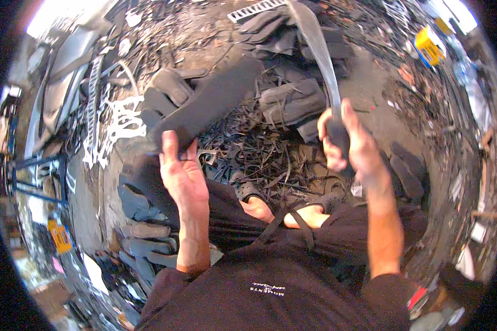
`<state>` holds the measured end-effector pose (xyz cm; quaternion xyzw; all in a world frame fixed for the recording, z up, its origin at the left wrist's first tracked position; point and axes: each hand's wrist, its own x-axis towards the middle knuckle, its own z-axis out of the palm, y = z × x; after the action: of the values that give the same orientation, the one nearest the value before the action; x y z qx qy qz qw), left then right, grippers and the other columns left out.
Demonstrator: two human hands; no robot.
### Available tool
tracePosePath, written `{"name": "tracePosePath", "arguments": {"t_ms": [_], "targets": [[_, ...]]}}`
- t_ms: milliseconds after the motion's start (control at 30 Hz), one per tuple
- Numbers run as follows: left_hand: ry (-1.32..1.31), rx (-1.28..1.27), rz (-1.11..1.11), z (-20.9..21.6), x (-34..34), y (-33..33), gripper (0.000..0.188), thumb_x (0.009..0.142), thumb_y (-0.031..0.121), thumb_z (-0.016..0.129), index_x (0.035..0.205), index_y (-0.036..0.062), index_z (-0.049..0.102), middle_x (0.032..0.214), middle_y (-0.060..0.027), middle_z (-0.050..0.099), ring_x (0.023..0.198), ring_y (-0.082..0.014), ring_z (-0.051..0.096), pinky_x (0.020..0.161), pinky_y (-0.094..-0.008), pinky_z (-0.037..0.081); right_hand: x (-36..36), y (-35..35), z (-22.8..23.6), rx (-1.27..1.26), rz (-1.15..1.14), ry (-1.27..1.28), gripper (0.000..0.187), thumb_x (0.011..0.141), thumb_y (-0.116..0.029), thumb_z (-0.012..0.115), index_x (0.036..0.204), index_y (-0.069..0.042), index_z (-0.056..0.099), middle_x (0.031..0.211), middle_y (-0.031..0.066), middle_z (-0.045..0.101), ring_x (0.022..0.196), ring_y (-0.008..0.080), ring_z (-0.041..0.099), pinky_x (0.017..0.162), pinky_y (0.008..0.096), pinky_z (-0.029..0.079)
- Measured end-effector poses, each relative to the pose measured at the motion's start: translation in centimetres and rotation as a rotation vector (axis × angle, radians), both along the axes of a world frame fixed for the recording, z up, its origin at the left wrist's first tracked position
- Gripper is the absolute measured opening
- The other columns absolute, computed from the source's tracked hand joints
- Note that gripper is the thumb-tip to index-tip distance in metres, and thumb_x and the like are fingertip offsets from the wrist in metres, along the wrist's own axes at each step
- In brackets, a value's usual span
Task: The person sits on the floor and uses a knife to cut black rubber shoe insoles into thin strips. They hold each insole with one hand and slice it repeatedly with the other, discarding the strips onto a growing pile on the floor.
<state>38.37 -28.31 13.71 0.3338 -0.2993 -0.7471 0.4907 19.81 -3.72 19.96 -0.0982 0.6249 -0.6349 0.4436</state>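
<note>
My left hand (185, 176) grips the near end of a long, dark, flat slab (221, 94), which slants away up and to the right. What the slab is made of I cannot tell. In my right hand (359, 146) is a large knife (320, 49), its black handle in my fist and its long, curved blade pointing up and away. Blade and slab are apart. Between and beyond my hands lie dark, ribbed, moulded pieces (295, 102). Below them, thin black shavings (270, 151) cover the ground near my feet.
More dark pieces lie by my left leg (146, 243) and right knee (407, 171). White lattice-like plastic parts (124, 118) and a blue metal frame (38, 179) are at the left. A yellow box (429, 47) stands far right, amid scattered scraps.
</note>
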Motion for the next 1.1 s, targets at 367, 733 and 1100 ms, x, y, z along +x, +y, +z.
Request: {"name": "tracePosePath", "arguments": {"t_ms": [367, 733, 1100], "targets": [[-0.176, 0.227, -0.193, -0.1, 2.4, 5.1, 0.031, 0.101, 0.038, 0.077, 0.118, 0.0133, 0.069, 0.107, -0.0009, 0.075, 0.091, -0.0144, 0.073, 0.081, -0.0359, 0.062, 16.6, -2.3, -9.9, 0.157, 0.123, 0.691, 0.043, 0.113, -0.047, 0.049, 0.109, -0.006, 0.061, 0.075, 0.0218, 0.067, 0.068, 0.044, 0.07, 0.06, 0.0493, 0.051], [-0.187, 0.229, -0.291, -1.8, 7.0, 6.0, 0.022, 0.105, 0.026, 0.074, 0.112, 0.0049, 0.072, 0.1, 0.0001, 0.074, 0.081, -0.007, 0.067, 0.072, -0.0256, 0.056, 13.6, -3.8, -7.1, 0.24, 0.449, 0.481, 0.052, 0.112, -0.054, 0.047, 0.103, -0.004, 0.063, 0.073, 0.0216, 0.066, 0.071, 0.0437, 0.071, 0.067, 0.0473, 0.053], [-0.533, -0.231, -0.573, -4.0, 5.7, 5.8, 0.038, 0.117, 0.034, 0.049, 0.117, 0.0026, 0.07, 0.099, -0.0016, 0.073, 0.086, -0.0076, 0.062, 0.078, -0.027, 0.052, 13.2, -6.3, -7.3, -0.132, 0.087, -0.253, 0.048, 0.099, -0.031, 0.08, 0.134, -0.002, 0.062, 0.082, -0.0042, 0.06, 0.062, 0.005, 0.055, 0.053, 0.0242, 0.044]]}}
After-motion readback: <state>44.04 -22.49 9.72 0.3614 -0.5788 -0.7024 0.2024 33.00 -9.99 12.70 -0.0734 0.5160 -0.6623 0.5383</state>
